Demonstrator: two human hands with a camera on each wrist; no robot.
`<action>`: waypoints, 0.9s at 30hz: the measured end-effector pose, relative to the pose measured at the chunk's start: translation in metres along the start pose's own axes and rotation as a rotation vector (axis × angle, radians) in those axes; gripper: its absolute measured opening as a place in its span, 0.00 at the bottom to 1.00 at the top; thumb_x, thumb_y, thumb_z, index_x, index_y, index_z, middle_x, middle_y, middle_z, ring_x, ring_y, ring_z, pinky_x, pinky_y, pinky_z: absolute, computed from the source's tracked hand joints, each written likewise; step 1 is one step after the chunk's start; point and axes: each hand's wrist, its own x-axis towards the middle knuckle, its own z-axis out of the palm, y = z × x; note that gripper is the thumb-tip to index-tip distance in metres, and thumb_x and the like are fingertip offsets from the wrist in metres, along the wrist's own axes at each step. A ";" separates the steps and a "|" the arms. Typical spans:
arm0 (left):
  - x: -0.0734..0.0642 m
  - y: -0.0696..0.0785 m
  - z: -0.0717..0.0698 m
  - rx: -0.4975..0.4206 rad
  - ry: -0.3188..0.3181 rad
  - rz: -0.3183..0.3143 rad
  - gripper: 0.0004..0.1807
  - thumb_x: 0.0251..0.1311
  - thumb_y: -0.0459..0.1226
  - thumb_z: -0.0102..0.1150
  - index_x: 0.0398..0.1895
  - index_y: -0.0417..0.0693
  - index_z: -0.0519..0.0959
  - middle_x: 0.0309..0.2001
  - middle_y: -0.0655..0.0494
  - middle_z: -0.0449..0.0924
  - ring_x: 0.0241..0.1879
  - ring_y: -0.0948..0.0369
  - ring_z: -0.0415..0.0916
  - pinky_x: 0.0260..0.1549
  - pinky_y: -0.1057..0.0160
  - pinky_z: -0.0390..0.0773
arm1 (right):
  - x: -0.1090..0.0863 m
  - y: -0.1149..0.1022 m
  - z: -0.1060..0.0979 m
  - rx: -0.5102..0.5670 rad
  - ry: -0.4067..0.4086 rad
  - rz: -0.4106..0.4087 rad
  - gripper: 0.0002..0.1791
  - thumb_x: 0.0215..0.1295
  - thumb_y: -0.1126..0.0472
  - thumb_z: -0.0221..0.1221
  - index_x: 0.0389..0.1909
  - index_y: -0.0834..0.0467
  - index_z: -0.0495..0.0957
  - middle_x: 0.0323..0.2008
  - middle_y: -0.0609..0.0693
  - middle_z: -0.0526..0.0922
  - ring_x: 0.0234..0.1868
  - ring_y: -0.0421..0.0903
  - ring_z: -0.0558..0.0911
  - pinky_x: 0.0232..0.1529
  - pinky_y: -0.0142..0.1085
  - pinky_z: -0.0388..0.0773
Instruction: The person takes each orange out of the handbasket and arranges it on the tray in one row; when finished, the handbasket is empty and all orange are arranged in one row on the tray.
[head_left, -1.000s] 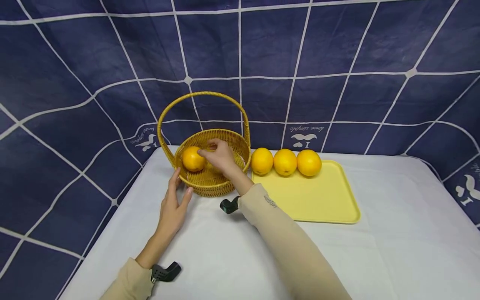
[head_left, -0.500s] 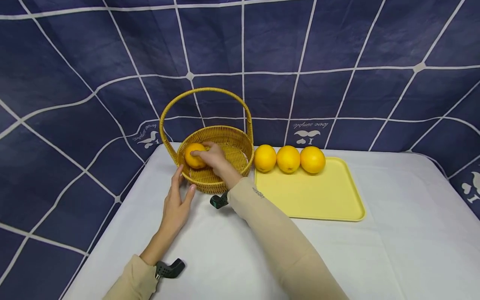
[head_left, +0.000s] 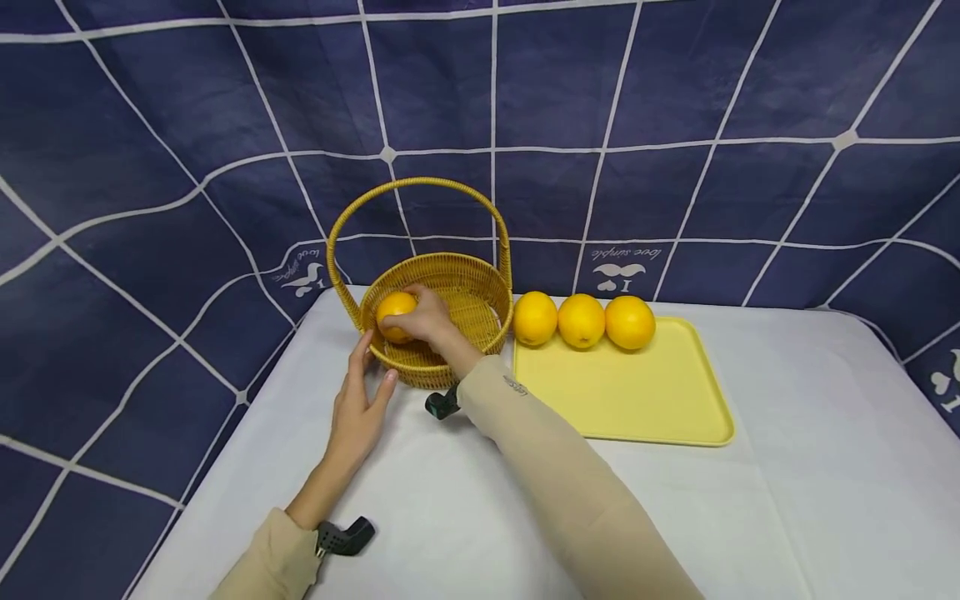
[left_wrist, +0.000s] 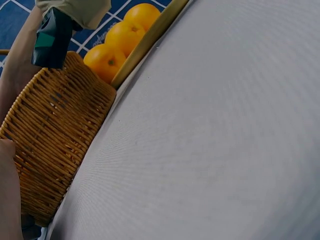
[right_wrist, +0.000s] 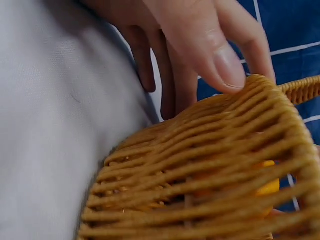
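Note:
A wicker basket [head_left: 420,377] with a tall arched handle stands on the table, an orange [head_left: 392,310] lying inside at its left. My right hand [head_left: 433,321] reaches in over the front rim and holds that orange from the right, thumb across its front. Outside the basket, my left hand [head_left: 358,421] rests at the front-left wall with thumb and fingers spread. In the right wrist view, the left thumb [right_wrist: 227,67] lies against the basket's rim, and the orange shows through the weave. The left wrist view shows the basket's woven side [left_wrist: 60,120].
Three oranges [head_left: 582,322] sit in a row along the back of a yellow tray [head_left: 630,400], right of the basket. A blue curtain [head_left: 555,92] with white lines hangs behind the white-covered table [head_left: 810,467]. The basket handle [head_left: 423,181] arches above the right hand.
My right hand has moved left onto the orange in the basket, its thumb and fingers now around it. The left hand stays by the basket wall. The head view has shifted slightly.

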 end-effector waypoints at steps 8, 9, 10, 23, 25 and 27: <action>-0.001 0.000 -0.002 0.016 -0.002 -0.028 0.39 0.79 0.51 0.54 0.85 0.76 0.47 0.80 0.42 0.63 0.79 0.41 0.60 0.74 0.28 0.55 | -0.017 -0.008 -0.019 -0.027 0.013 -0.043 0.40 0.56 0.53 0.77 0.71 0.55 0.75 0.60 0.57 0.80 0.61 0.55 0.74 0.56 0.46 0.81; -0.001 0.000 -0.002 0.018 -0.002 -0.027 0.39 0.79 0.51 0.54 0.86 0.75 0.47 0.80 0.42 0.63 0.79 0.41 0.60 0.74 0.28 0.55 | -0.020 -0.009 -0.021 -0.023 0.012 -0.051 0.40 0.57 0.53 0.76 0.71 0.55 0.75 0.61 0.57 0.80 0.61 0.55 0.75 0.56 0.46 0.81; -0.001 -0.001 -0.002 0.017 -0.003 -0.025 0.39 0.79 0.51 0.54 0.86 0.74 0.47 0.80 0.42 0.63 0.79 0.41 0.60 0.74 0.28 0.55 | -0.023 -0.010 -0.024 -0.019 0.012 -0.057 0.41 0.57 0.52 0.76 0.72 0.55 0.74 0.62 0.57 0.80 0.61 0.55 0.76 0.57 0.46 0.82; -0.001 0.000 -0.001 0.005 -0.012 -0.010 0.39 0.80 0.51 0.53 0.86 0.74 0.46 0.80 0.42 0.62 0.80 0.41 0.59 0.75 0.28 0.54 | -0.069 -0.004 -0.067 -0.001 0.038 -0.169 0.40 0.60 0.47 0.72 0.74 0.49 0.73 0.61 0.52 0.81 0.54 0.50 0.80 0.51 0.43 0.82; -0.001 0.001 -0.001 0.010 -0.011 -0.006 0.39 0.80 0.51 0.53 0.86 0.73 0.47 0.80 0.42 0.62 0.80 0.41 0.59 0.75 0.28 0.54 | -0.076 -0.002 -0.076 -0.006 0.048 -0.179 0.39 0.61 0.47 0.72 0.74 0.48 0.74 0.59 0.52 0.82 0.53 0.51 0.80 0.50 0.43 0.81; -0.001 0.001 -0.002 0.015 -0.005 -0.001 0.39 0.80 0.50 0.53 0.86 0.72 0.47 0.80 0.42 0.63 0.79 0.41 0.59 0.75 0.28 0.54 | -0.083 -0.001 -0.085 -0.001 0.047 -0.190 0.39 0.62 0.47 0.72 0.74 0.48 0.74 0.58 0.52 0.81 0.53 0.52 0.80 0.50 0.43 0.81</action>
